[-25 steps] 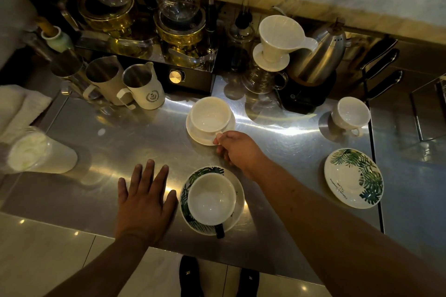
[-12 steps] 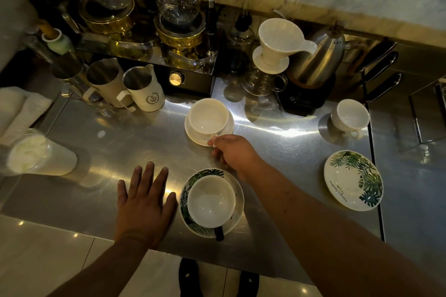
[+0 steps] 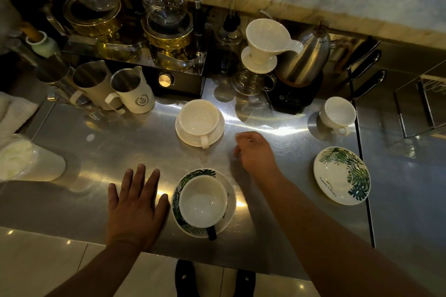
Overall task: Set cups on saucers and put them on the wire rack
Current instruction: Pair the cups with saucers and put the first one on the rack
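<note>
Nearest us, our left hand [image 3: 135, 207] lies flat on the counter [image 3: 96, 152], fingers spread, beside a cup [image 3: 202, 201] on a leaf-print saucer [image 3: 230, 196]. Our right hand [image 3: 255, 152] hovers, fingers loosely curled (empty). Beyond: white cup [image 3: 199, 117] on white saucer [image 3: 217, 131]; far right, a lone cup [image 3: 337, 112] and bare leaf saucer [image 3: 341, 175].

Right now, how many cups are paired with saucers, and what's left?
Two pairs look done: the white cup on its plain saucer, and the dark-handled cup on a leaf saucer. Both hands are empty; the right hand hovers over the counter. Left: the lone cup onto the empty leaf saucer, then all to the rack.
</note>
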Demonstrator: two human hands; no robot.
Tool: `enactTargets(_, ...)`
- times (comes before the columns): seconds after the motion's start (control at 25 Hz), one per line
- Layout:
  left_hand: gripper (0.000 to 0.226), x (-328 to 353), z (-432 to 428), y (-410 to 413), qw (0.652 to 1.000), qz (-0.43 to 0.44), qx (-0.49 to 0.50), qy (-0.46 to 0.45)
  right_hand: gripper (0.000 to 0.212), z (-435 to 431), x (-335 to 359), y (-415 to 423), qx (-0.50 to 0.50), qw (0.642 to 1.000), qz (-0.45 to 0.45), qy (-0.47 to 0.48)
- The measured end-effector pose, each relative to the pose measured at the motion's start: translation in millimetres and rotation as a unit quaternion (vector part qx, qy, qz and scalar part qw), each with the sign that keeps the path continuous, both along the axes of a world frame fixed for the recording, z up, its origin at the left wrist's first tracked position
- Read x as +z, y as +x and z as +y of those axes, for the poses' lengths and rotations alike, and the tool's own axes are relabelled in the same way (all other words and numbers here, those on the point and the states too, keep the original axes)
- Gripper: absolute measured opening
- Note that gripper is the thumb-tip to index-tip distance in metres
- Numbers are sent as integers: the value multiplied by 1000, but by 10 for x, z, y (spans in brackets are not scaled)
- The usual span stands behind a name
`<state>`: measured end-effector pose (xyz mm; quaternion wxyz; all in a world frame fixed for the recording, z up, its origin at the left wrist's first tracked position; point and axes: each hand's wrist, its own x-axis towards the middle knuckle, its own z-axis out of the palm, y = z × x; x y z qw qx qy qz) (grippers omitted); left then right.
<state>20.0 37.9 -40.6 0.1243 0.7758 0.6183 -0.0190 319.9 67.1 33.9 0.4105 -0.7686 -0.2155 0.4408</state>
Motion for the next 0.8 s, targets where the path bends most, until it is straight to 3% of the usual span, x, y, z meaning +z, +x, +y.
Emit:
enactTargets(0.08,68,22,1,14,1000,-6,2,-3,11,-136,27,331,-83,996,15,23)
enactTargets(0.28,68,18,-3,17,1000,-6,3,5,42,-283,62,1079,-244,967,4,75)
enactTargets(0.48,68,-50,0,-3,1000,7,2,12,54,-302,93,1581,-359,932,-13,46)
enactTargets(0.6,68,-75,-1,-17,1000,12,0,17,61,-269,116,1796,-334,942,-21,-7)
enactTargets(0.8,68,-86,3,-23,1000,19,-3,18,39,-244,60,2051,-305,951,-28,-52)
